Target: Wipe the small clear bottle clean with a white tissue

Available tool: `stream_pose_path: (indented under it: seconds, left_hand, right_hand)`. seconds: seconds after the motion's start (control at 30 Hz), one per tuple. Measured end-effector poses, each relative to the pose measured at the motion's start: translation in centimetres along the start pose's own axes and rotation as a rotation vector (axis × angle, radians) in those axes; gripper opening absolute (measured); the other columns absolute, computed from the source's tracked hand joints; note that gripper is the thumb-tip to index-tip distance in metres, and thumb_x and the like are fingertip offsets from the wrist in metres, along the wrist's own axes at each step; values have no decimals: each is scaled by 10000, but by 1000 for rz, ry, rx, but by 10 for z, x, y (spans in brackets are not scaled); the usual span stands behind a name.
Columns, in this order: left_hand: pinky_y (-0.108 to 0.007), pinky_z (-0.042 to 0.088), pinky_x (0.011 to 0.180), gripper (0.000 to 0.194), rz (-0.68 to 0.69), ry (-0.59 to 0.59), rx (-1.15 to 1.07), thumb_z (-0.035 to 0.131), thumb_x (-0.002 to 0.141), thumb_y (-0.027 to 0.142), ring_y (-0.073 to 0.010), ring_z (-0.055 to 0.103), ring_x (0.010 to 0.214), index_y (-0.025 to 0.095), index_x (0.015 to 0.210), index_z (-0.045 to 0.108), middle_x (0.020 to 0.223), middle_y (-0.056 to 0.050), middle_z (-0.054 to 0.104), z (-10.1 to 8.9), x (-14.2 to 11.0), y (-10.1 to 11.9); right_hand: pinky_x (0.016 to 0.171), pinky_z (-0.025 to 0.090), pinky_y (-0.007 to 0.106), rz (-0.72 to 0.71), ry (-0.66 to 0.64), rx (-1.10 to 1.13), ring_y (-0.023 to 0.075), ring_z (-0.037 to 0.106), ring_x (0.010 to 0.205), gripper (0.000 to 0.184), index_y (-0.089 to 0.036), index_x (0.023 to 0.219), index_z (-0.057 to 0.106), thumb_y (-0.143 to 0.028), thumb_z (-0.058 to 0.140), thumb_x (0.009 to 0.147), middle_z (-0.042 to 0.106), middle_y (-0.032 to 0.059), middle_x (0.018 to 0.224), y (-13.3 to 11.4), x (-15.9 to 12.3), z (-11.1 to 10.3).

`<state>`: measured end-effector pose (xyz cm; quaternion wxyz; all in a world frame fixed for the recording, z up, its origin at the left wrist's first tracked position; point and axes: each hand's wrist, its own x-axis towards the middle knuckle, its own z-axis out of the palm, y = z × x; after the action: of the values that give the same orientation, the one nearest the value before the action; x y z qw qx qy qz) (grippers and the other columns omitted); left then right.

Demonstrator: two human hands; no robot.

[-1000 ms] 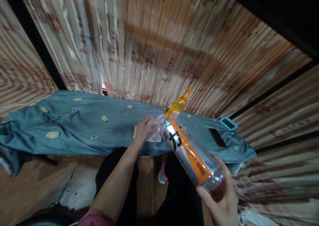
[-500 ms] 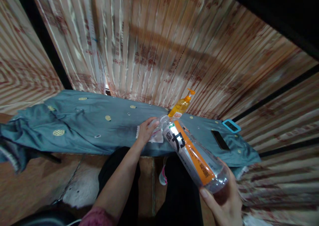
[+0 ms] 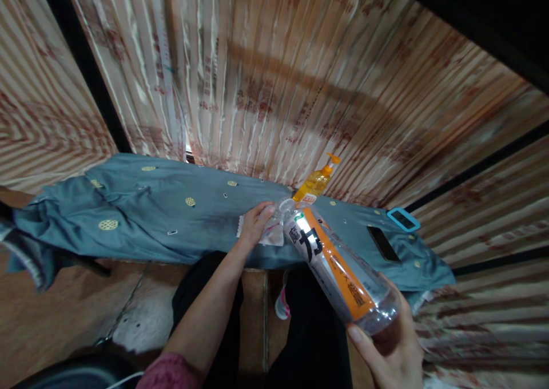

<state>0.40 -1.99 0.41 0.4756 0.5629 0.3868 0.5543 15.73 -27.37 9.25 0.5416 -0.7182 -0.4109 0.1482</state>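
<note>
A large clear plastic bottle (image 3: 332, 263) with an orange and silver label slants across in front of me, its neck toward the far left and its base toward me. My right hand (image 3: 388, 340) is closed around the base, thumb below. At the other end, my left hand (image 3: 256, 224) has its fingers curled at the neck; the fingertips are partly hidden by shiny clear plastic. Under that hand lies a white packet (image 3: 273, 237) with a zigzag edge on the cloth. Just behind the bottle's neck stands a pump bottle (image 3: 314, 184) of amber liquid with an orange pump.
A blue-green cloth with pineapple prints (image 3: 154, 223) covers the narrow table. To the right lie a black phone (image 3: 383, 243) and a blue-framed device (image 3: 403, 219). Striped sheeting (image 3: 257, 91) rises behind. My legs are below the table's front edge.
The whole view has shifted slightly, so things appear a little further right. Both hands keep their hold on the bottle, with almost no change in its tilt.
</note>
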Motion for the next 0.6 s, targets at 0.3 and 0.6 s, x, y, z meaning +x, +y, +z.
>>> stream_pose_path:
  seconds: [0.3,0.6]
  left_hand:
    - [-361,543,936,402,39,-12,95,744,729,420,-260,712,970,161,1036,754,1022,-74,784,-2,0,1]
    - [-359,533,937,406,30,5,108,756,707,434,-260,704,978,172,1017,759,1034,-72,791,-1,1,0]
  right_hand:
    - [959,514,450,-11,16,-11,382,570,1263,947,-178,1477,431,-537,809,686,545,171,1438,-1,3,1]
    - [903,541,415,-49,17,-39,376,569,1258,926,-189,1451,458,-529,823,672,547,159,1424,6,6,-2]
